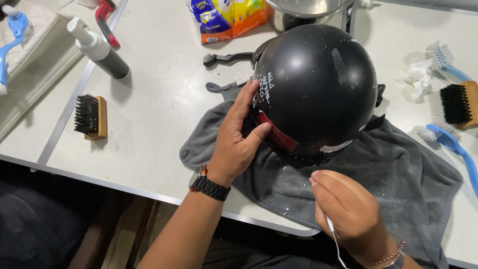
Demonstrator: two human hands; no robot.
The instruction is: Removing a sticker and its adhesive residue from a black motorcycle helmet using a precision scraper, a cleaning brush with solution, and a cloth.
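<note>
A black helmet [316, 89] sits dome-up on a grey towel [398, 174] spread over the white table [159, 109], near the table's front edge. The left hand [236, 142], with a black watch [209, 184] on its wrist, lies flat against the helmet's left side, fingers spread and open, the thumb pressing on a red sticker [279, 133] low on the shell. White marks and scuffs show on the dome. The right hand [348, 209] hovers just in front of the helmet over the towel, its fingers curled shut and pinched around a thin white tool [332, 231] that runs back under the palm; its tip is hidden, so I cannot tell whether it touches the helmet. White flecks dot the towel near both hands. To the left lie a wooden brush [90, 117] with black bristles and a spray bottle [99, 50]. Behind the helmet are a black toothbrush [229, 58], a colourful bag [226, 17] and a metal bowl [306, 12]. To the right lie another wooden brush [460, 104] and a blue brush [455, 149].
</note>
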